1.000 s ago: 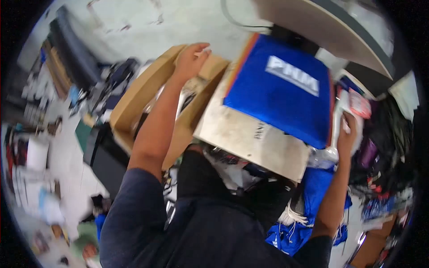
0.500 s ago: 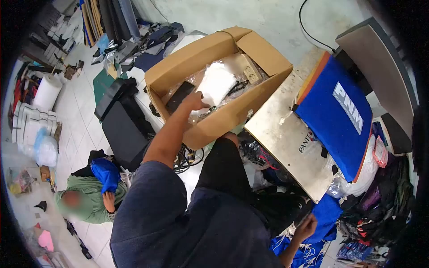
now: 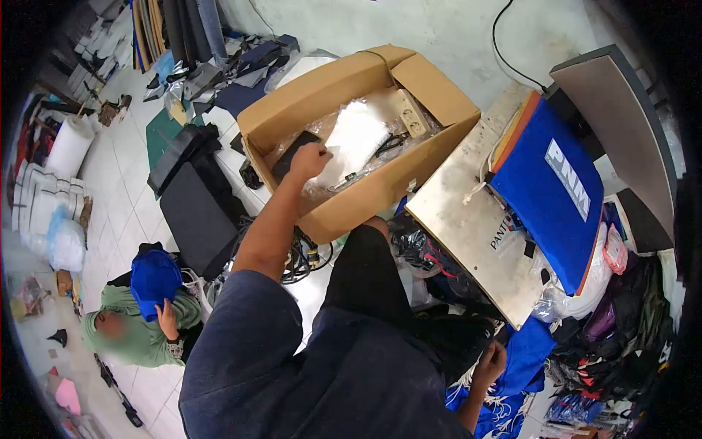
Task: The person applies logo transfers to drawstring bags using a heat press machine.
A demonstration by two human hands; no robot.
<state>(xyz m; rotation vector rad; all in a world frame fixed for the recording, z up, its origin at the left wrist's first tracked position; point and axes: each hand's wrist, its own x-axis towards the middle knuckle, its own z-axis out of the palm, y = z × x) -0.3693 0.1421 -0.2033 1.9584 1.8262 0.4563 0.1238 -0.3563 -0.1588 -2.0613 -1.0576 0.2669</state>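
My left hand (image 3: 310, 161) is inside the open cardboard box (image 3: 358, 208), its fingers curled together above the contents. If it grips something, I cannot make it out. Just under it lies a black flat case (image 3: 292, 152), and beside its fingertips are white sheets (image 3: 356, 139). A white power strip (image 3: 413, 115) and a dark cable (image 3: 390, 146) sit in the box among clear plastic wrap. Low on the right, my right hand (image 3: 491, 364) has its fingers drawn together next to blue fabric (image 3: 528, 351) with white cords; what is in them, if anything, is hidden.
A pale board (image 3: 468, 234) carries a blue PNM panel (image 3: 552, 190) to the right of the box. A black padded piece (image 3: 197, 212) and a coil of cables (image 3: 292, 263) lie left. Another person (image 3: 139, 322) sits at lower left holding blue fabric (image 3: 153, 282).
My left hand has moved slightly up and left from the small items toward the black case, its fingers now more curled. My right hand has shifted slightly. The other person has raised the blue fabric.
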